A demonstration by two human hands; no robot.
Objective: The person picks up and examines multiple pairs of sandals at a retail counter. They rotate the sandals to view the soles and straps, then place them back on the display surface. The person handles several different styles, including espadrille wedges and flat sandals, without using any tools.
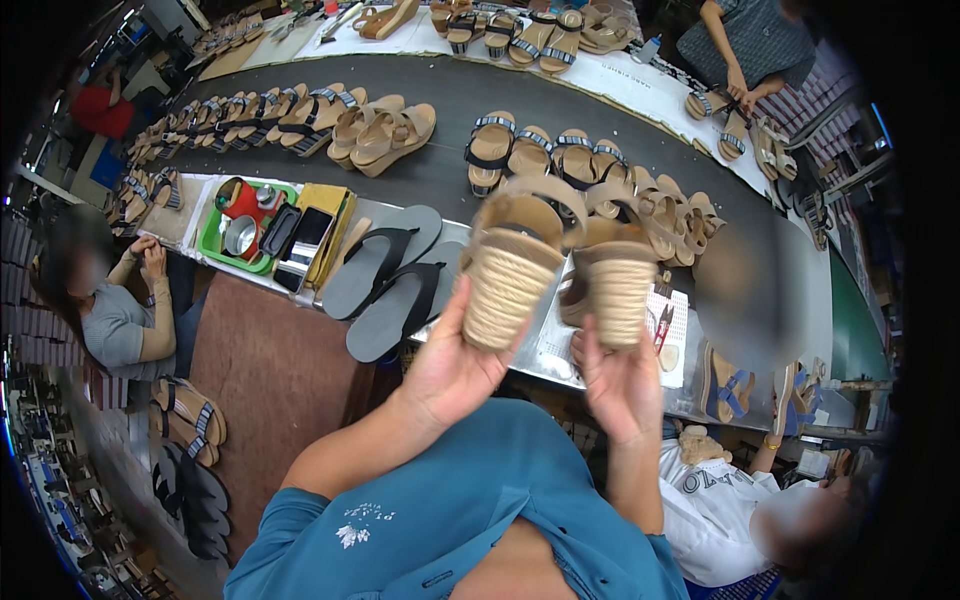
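Left grip [455, 365], right grip [622, 392]: sandal [512, 285] each; white print [352, 536] on teal shirt [470, 480].

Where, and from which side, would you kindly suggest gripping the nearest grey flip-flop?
I'd pinch the grey flip-flop by its near end, probably approached from the near side: that flat, rounded end points this way, clear of the black strap.

The left wedge sandal [512, 290] is in the left hand [455, 370], the right wedge sandal [618, 295] in the right hand [622, 385]; flip-flops [383, 328] lie left, a tray [206, 240] farther left, sandals [393, 145] beyond on the conveyor belt [452, 95]
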